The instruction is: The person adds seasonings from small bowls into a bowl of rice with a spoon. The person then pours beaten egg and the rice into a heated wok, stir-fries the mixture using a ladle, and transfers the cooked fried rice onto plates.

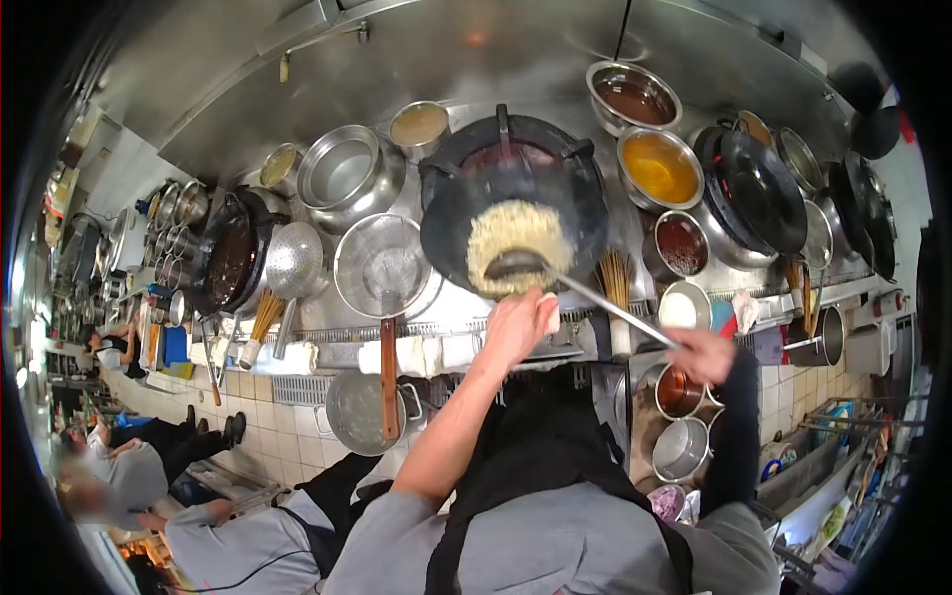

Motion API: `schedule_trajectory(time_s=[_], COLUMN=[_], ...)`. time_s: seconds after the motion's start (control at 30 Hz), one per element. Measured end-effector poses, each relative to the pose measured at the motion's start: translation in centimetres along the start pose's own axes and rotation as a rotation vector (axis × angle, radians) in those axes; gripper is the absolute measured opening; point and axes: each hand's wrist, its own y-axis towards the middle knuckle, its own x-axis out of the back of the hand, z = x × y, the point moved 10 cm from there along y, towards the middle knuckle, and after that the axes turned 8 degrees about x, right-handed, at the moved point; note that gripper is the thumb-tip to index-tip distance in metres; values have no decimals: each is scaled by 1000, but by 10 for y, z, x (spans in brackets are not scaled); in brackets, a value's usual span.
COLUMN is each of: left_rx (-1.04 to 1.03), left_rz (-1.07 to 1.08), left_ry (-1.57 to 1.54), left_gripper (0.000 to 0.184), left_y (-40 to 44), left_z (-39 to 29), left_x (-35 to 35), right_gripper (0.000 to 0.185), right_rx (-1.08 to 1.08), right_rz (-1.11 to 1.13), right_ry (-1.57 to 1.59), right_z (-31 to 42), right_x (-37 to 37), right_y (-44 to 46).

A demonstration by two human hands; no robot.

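Note:
A black wok (442,238) sits tilted on the burner in front of me, holding pale yellow, grainy food that looks like fried rice (511,226). My left hand (518,325) is closed at the wok's near rim, with a bit of white cloth (549,309) showing at its fingers. In my right hand (700,355) is the long handle of a metal ladle (617,309), gripped near its end. The ladle's bowl lies in the food, on its near side.
Right of the wok stand bowls of yellow liquid (658,169), brown liquid (635,99) and red sauce (679,243). On the left are a wire strainer (344,266), a perforated skimmer (295,260) and a steel pot (337,169). Bamboo brushes (615,278) flank the burner. Other people (233,540) are at left.

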Motion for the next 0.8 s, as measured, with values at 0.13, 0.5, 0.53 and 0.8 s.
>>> schedule_trajectory(time_s=[0.13, 0.5, 0.53, 0.8], left_rx=[82, 14, 37, -20], left_rz=[100, 63, 60, 54], left_ry=[181, 69, 107, 143], left_gripper=[34, 28, 29, 26], left_y=[-37, -13, -8, -56], left_z=[70, 1, 27, 28], left_x=[-95, 10, -32, -27], right_gripper=[43, 42, 38, 49], right_rx=[538, 70, 391, 403], right_rz=[-445, -122, -194, -339], right_ry=[-573, -364, -580, -480], right_z=[7, 47, 24, 62], right_x=[7, 21, 26, 8], right_y=[100, 29, 82, -20])
